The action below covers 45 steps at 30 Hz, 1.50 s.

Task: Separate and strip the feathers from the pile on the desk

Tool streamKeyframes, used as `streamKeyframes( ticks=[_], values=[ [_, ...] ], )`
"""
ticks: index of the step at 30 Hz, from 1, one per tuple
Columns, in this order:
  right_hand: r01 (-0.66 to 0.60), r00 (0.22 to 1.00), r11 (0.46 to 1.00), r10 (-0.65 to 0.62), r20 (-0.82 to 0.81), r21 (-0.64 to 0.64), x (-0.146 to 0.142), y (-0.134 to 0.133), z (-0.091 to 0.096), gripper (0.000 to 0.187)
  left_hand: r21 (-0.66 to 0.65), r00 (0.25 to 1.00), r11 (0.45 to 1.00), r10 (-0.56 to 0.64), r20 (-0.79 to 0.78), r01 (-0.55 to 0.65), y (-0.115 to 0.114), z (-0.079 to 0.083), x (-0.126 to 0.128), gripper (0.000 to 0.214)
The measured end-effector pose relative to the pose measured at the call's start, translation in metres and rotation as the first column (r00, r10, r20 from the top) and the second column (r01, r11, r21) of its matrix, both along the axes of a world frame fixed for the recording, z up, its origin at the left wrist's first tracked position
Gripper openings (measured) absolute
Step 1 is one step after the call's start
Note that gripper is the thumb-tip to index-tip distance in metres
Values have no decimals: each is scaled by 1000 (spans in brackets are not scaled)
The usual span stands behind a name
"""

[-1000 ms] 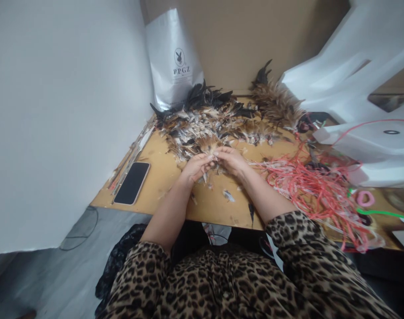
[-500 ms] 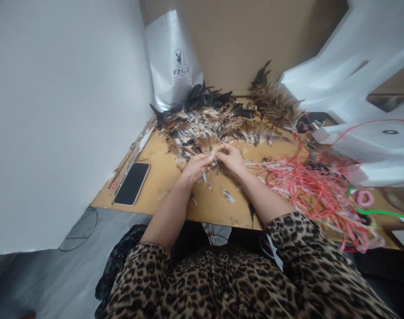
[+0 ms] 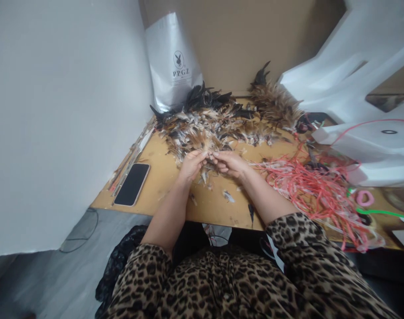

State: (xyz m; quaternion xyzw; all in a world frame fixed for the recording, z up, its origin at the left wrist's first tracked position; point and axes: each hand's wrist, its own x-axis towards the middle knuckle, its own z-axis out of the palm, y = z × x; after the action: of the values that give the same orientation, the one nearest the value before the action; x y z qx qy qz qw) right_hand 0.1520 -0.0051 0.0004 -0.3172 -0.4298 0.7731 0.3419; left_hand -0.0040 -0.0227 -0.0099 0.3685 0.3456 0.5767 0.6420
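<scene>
My left hand [image 3: 192, 165] is closed in a pinch on the lower end of a small bunch of brown feathers [image 3: 203, 141], whose tips fan out away from me. Thumb and fingers of my right hand [image 3: 231, 163] are pinched at the quill ends of the same bunch, fingertips close to the left ones. Small and blurred, the exact spot between the fingertips is hard to make out. Just beyond both hands spreads a heap of loose feathers [image 3: 202, 118], brown, white and black. Feather scraps [image 3: 228, 196] lie on the tabletop near my wrists.
A phone [image 3: 132, 184] lies left on the wooden table [image 3: 168, 201]. Tangled red and clear strips [image 3: 308, 186] cover the right side, with scissors [image 3: 316, 165] among them. A silver bag [image 3: 173, 66] stands behind the heap, a feather bundle [image 3: 276, 104] to its right. White foam [image 3: 321, 84] borders the right.
Both hands have shifted slightly left and come down level at the feather bunch. My right hand has turned lower, its fingers now pointing left at the quill ends.
</scene>
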Motion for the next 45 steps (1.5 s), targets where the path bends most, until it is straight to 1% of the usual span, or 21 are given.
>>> streamKeyframes(
  ticks=[2, 6, 9, 11, 12, 13, 14, 15, 16, 17, 18, 20, 22, 25, 28, 33, 36, 39, 45],
  values=[
    [-86, 994, 994, 82, -69, -60, 0, -1, 1, 27, 35, 1000, 999, -16, 1, 16, -1, -1, 1, 17],
    [-166, 975, 973, 137, -176, -159, -1, -2, 1, 22, 79, 999, 997, -10, -37, 13, 0, -4, 1, 16],
    [-193, 972, 960, 158, -175, -204, -3, -3, 0, 23, 63, 995, 998, 2, -98, 4, 1, -5, 1, 16],
    [-164, 980, 971, 140, -140, -175, -6, -5, -1, 24, 47, 994, 999, 9, -109, -3, 2, -6, 1, 17],
    [-111, 990, 984, 97, -106, -136, -8, -5, -2, 25, 38, 995, 999, 16, -97, -12, 3, -6, 2, 17],
    [-27, 998, 997, 23, -59, -74, -10, -6, -3, 25, 25, 997, 999, 25, -76, -23, 3, -6, 2, 17],
    [77, 997, 997, -77, -7, 9, -12, -7, -4, 25, 7, 998, 999, 36, -53, -35, 4, -6, 3, 18],
    [184, 981, 977, -189, 37, 104, -14, -7, -5, 25, -14, 998, 999, 46, -34, -47, 4, -7, 3, 18],
    [274, 954, 941, -292, 70, 197, -16, -8, -6, 25, -38, 998, 998, 52, -23, -53, 4, -7, 4, 19],
    [338, 923, 900, -374, 90, 274, -17, -8, -6, 25, -60, 999, 997, 49, -22, -50, 4, -8, 4, 19],
    [376, 898, 865, -429, 99, 332, -18, -8, -6, 25, -80, 999, 996, 37, -26, -39, 3, -8, 5, 18],
    [410, 871, 822, -482, 99, 394, -18, -7, -8, 24, -111, 999, 994, 10, -34, -14, 3, -9, 6, 17],
    [426, 856, 798, -507, 95, 426, -18, -5, -10, 22, -131, 1000, 991, -3, -28, -1, 3, -10, 7, 16],
    [436, 838, 777, -535, 111, 454, -18, -3, -13, 23, -138, 1000, 990, 6, -15, -8, 3, -11, 8, 15],
    [444, 827, 779, -546, 132, 442, -19, -3, -13, 27, -139, 1000, 990, 20, -17, -22, 3, -11, 8, 14],
    [409, 874, 837, -473, 107, 364, -17, -4, -8, 28, -114, 999, 993, 22, -47, -28, 2, -9, 10, 14],
    [407, 894, 862, -444, 63, 303, -14, -1, -10, 28, -105, 998, 994, 20, -66, -27, 1, -7, 10, 16],
    [443, 883, 855, -468, 30, 271, -13, 2, -14, 29, -118, 996, 993, 18, -88, -29, 0, -7, 11, 19],
    [446, 877, 842, -479, 40, 303, -13, 3, -16, 28, -136, 990, 990, -66, -123, 49, 0, -7, 9, 21]
  ],
)
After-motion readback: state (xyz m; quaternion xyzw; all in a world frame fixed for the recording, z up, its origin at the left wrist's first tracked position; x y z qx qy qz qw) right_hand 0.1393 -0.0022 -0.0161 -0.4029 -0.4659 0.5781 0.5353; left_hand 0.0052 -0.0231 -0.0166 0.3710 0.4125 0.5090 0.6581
